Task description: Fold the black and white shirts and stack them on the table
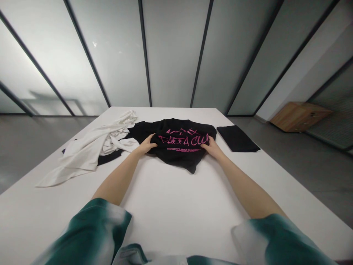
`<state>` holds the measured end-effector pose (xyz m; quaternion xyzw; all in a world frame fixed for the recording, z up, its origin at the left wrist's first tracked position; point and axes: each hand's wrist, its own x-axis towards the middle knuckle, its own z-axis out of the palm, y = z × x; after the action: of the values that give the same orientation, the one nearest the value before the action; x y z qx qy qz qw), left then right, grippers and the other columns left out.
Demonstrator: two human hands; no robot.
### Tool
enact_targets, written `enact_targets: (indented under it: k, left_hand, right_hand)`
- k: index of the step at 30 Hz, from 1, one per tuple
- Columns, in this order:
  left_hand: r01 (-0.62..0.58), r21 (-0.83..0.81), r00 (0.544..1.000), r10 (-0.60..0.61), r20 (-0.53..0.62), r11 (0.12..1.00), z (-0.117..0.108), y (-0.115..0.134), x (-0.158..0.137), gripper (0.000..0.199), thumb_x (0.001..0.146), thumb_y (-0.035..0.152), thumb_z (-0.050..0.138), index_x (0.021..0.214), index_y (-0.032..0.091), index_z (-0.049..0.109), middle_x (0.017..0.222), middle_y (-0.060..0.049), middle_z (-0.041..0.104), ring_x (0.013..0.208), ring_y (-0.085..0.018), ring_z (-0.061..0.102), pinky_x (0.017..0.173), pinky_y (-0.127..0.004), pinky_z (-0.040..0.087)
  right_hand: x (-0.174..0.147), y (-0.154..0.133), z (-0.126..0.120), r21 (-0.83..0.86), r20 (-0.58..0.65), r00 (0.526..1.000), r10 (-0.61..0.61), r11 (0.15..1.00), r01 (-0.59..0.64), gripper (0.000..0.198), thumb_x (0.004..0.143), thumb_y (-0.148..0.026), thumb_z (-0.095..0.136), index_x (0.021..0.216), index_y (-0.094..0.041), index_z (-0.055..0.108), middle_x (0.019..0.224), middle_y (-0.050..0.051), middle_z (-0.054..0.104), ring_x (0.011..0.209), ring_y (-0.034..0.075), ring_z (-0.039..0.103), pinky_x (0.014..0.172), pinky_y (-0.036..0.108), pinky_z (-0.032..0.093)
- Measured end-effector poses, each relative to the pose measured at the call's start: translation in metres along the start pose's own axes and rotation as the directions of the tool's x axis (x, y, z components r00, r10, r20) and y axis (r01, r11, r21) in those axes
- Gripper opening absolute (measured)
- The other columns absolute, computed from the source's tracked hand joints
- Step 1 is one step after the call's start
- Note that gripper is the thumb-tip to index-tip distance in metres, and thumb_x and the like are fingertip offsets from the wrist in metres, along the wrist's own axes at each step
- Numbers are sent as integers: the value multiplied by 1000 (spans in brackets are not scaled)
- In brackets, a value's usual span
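Note:
A black T-shirt with pink lettering is stretched between my two hands over the white table. My left hand grips its left side, thumb on top of the cloth. On the other side, my right hand pinches the shirt beside the end of the big pink print. The lower edge sags to a point below the lettering, and the far part reaches back across the tabletop. Fingers under the fabric are hidden on both hands.
A crumpled heap of white cloth lies at the left, with dark cloth showing under it. To the right rests a flat folded black cloth. The white table reaches toward frosted glass panels; a wooden cabinet stands beyond, at right.

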<state>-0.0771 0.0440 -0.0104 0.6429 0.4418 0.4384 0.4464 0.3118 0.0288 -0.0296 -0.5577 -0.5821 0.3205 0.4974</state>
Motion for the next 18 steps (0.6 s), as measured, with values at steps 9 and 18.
enact_targets:
  k: [9, 18]
  left_hand:
    - [198, -283, 976, -214, -27, 939, -5, 43, -7, 70, 65, 17, 71, 133, 26, 58, 115, -4, 70, 88, -19, 68, 73, -29, 58]
    - [161, 397, 769, 138, -625, 903, -49, 55, 7, 39, 77, 21, 59, 115, 17, 61, 97, -7, 70, 89, -23, 67, 87, -40, 54]
  right_hand:
    - [-4, -37, -4, 314, 20, 995, 100, 944, -101, 58, 66, -30, 73, 121, -32, 57, 117, 0, 68, 103, 23, 66, 85, 39, 57]
    - [13, -68, -35, 138, -401, 911, -101, 976, 168, 29, 71, -34, 66, 98, -24, 62, 78, -2, 61, 74, 17, 60, 74, 34, 53]
